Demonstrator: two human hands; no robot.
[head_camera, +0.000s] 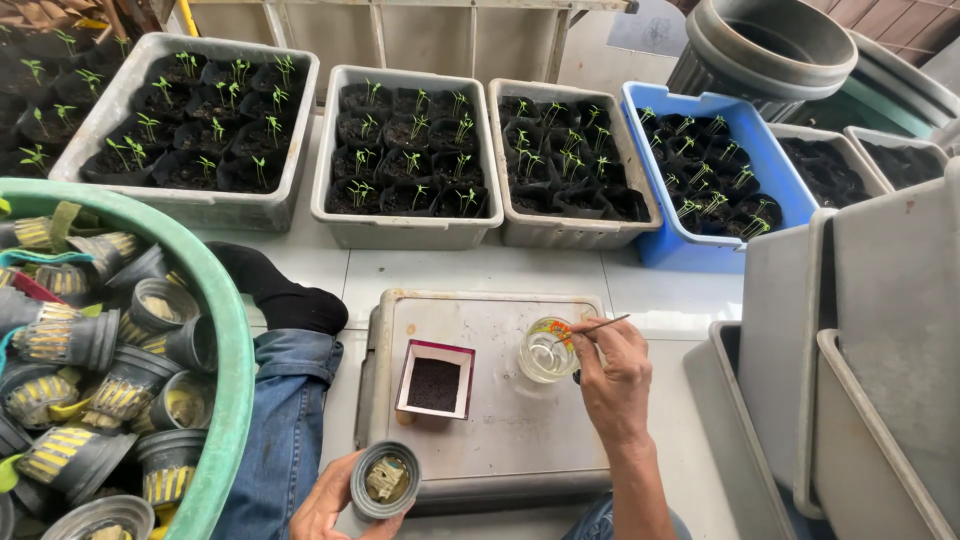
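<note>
Left hand (335, 505): fingers curled around small grey pot (386, 480).
Right hand (612, 372): thin stick (597, 326) pinched over clear glass cup (547, 351).
Nearby: box of dark seed (434, 381) is set on grey upturned tray (500, 420).
Beyond: seedling trays (405, 155).

An upturned grey plastic tray (500, 440) lay between the person's legs. On it, a small square box of dark seed (434, 380) sat left of centre, a clear glass cup (546, 352) right of it near the far edge. Behind the tray stood a row of grey seedling crates (405, 232). A green basin of grey pots (232, 330) lay to the left.
</note>
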